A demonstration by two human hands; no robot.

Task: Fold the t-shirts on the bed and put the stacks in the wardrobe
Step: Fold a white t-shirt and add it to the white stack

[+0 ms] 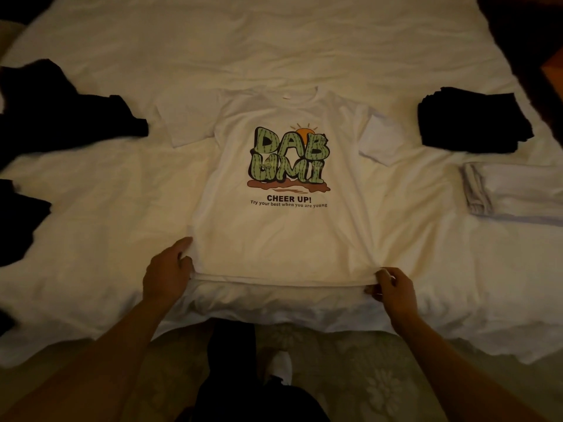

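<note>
We are looking down at a white t-shirt (pixel 283 226) that is lying face up and spread flat in the middle of the bed (pixel 243 50), its collar pointing to 12 o'clock and its hem running along the bed's near edge at 6 o'clock. The chest is showing green cactus-style lettering under an orange sun, with "CHEER UP!" printed below. Both short sleeves are lying out to the sides, the one at 3 o'clock folded partly over itself.

We are seeing the left hand (pixel 167 269) gripping the hem corner at about 7 o'clock, fingers curled round the cloth with the thumb lying along the shirt's side edge. The right hand (pixel 393 289) is pinching the other hem corner at about 5 o'clock, fingertips closed tight on the fabric, and the hem is pulling into a straight line between the two.

Moving outward, a folded black stack (pixel 473 120) is sitting at 2 o'clock, well apart from the shirt, and a folded white stack (pixel 515 190) is resting just below it at 3 o'clock. Loose black garments (pixel 58 105) are lying in a heap at 10 o'clock, with what is probably more black clothing (pixel 18 220) at 9 o'clock, though the dim light is making that hard to judge.
</note>
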